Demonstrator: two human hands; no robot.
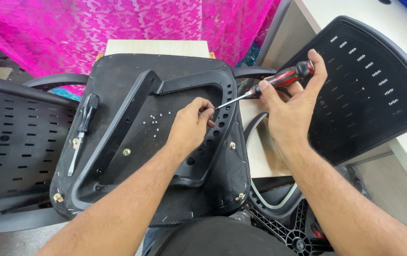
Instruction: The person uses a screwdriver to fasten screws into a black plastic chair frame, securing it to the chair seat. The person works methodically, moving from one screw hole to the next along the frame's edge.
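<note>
An upturned black chair seat (118, 71) lies before me with a black U-shaped armrest bracket (222, 85) on top. My right hand (291, 111) grips a red-and-black screwdriver (279, 79), its shaft slanting down-left to the bracket's right arm. My left hand (193, 124) pinches the screwdriver's tip at the bracket, fingers closed around the tip or a small screw that I cannot make out. Several small silver screws (156, 124) lie on the seat inside the bracket.
A second black screwdriver (84, 128) rests on the seat's left side. Perforated black chair backs lie at left (13, 137) and right (369, 80). A pink patterned cloth (118, 23) hangs behind. A black chair base (289, 227) sits at lower right.
</note>
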